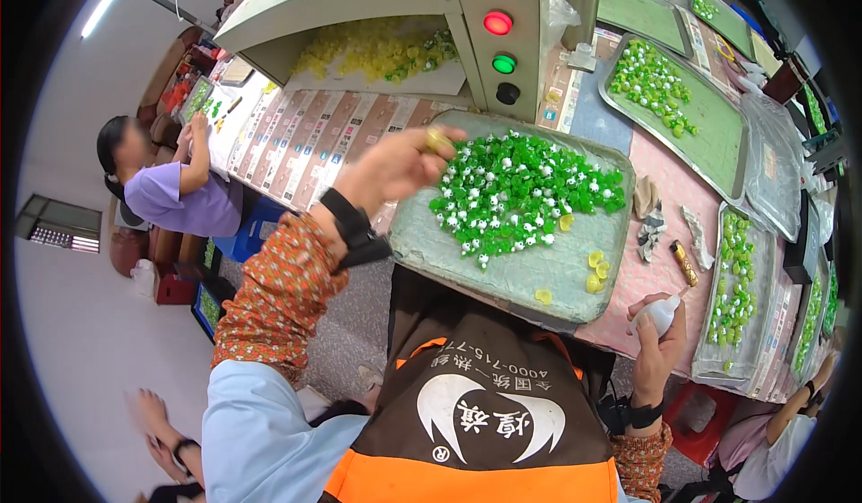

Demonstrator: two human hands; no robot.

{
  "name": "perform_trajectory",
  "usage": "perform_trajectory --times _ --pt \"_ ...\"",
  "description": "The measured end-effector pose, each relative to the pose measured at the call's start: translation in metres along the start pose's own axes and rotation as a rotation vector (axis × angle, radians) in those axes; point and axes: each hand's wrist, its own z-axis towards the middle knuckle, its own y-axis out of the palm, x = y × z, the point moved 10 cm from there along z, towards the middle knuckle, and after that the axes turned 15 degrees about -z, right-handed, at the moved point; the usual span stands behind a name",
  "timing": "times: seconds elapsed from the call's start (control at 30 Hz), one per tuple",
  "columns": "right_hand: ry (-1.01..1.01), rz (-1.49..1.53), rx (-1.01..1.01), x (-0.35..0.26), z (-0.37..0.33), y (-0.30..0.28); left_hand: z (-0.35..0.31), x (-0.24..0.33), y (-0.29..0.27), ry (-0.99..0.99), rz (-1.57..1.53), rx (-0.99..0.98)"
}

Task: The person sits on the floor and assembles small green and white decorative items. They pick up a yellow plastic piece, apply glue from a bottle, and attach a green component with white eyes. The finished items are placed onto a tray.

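My left hand (391,172), slightly blurred, is raised over the left rim of a pale green tray (422,225). Pinched in its fingers is a small translucent yellow piece (439,143), perhaps a cup or shell shape. A heap of small green pieces with white ball-like parts (521,193) covers much of the tray. A few loose yellow cup-shaped pieces (594,283) lie near its front right corner. At the tray's lower right, my right hand (662,355) closes around a small white squeeze bottle (660,314), its thin nozzle pointing up and right.
Behind the tray stands a beige machine (359,4) with lit red and green buttons and yellow pieces inside. Crumpled cloth (648,220) and a patterned tube (683,263) lie to the right. More trays (729,359) stand further right. A co-worker in purple (184,189) works at left.
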Motion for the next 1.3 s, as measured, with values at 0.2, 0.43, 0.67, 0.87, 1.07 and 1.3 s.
perform_trajectory --times 0.2,0.43,0.67,0.87,1.07,1.3 --pt "-0.032 -0.034 -0.019 -0.01 0.001 0.008 0.028 0.178 -0.021 0.663 -0.015 0.09" --pt "-0.009 -0.033 -0.026 -0.006 -0.002 0.004 0.033 0.173 -0.022 0.637 0.159 0.194" --pt "-0.063 -0.068 -0.042 -0.018 0.011 0.017 -0.036 0.002 0.024 0.326 0.669 0.048" --pt "-0.172 -0.14 -0.055 -0.037 0.032 0.04 -0.06 -0.091 0.078 0.488 1.149 -0.183" --pt "-0.164 -0.097 -0.07 -0.045 0.034 0.047 -0.046 -0.141 0.13 0.731 1.475 -0.282" --pt "-0.129 -0.081 -0.073 -0.044 0.02 0.044 -0.016 -0.171 0.163 0.845 1.677 -0.254"
